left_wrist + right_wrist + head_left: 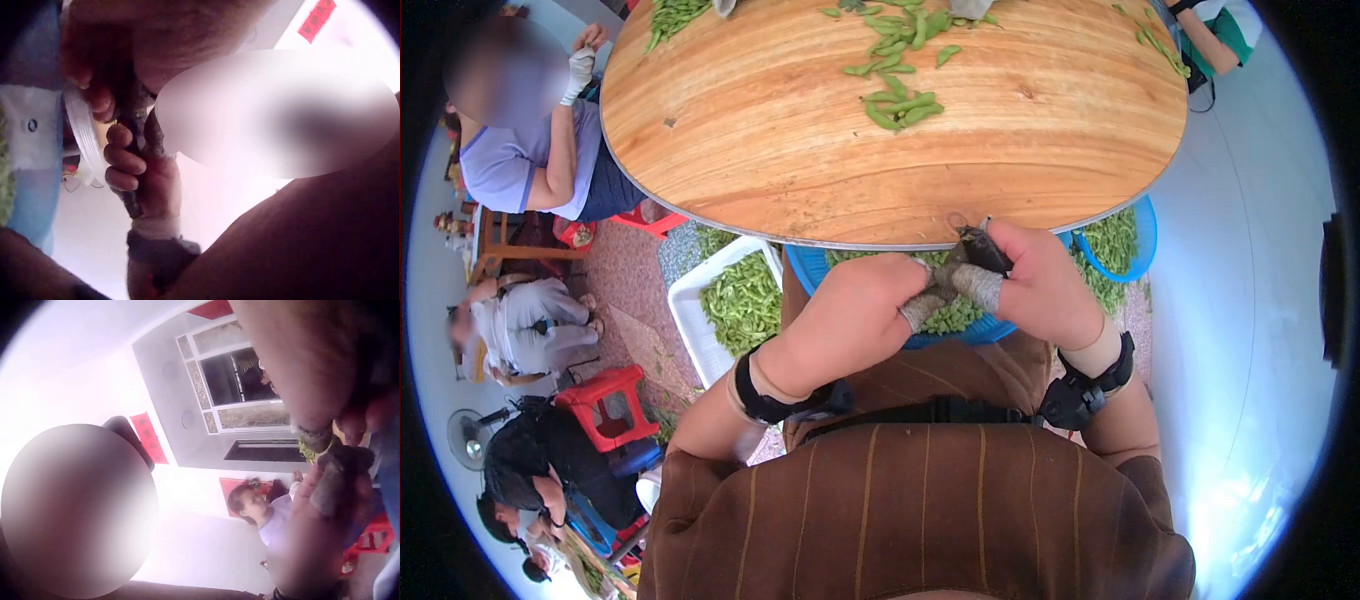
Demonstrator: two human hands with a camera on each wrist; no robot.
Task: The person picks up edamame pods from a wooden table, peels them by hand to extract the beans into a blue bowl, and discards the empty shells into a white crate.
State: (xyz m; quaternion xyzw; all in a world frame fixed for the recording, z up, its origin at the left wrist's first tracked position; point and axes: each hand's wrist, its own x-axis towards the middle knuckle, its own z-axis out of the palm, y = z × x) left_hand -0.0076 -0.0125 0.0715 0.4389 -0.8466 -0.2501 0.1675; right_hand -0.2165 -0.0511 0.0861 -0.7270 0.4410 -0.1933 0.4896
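Observation:
Both hands meet just off the table's near edge, above a blue basket of pods. My left hand [845, 320] pinches a dark, stained, cloth-like piece [983, 248] between thumb and fingers. From the other side my right hand [1050, 285] grips the same piece, its fingers curled in the left wrist view. I cannot tell exactly what the piece is. Grey wrapping [977, 287] covers the right thumb, and a similar dirty wrap [920, 310] is on the left thumb. Green soybean pods [905, 108] lie on the round wooden table [800, 170].
Under the table edge stands the blue basket [805, 268], with a white crate [690, 305] of pods to its left and another blue basket [1145, 240] at right. A person [535, 150] sits at the table's left. Red stools [610, 400] stand farther left.

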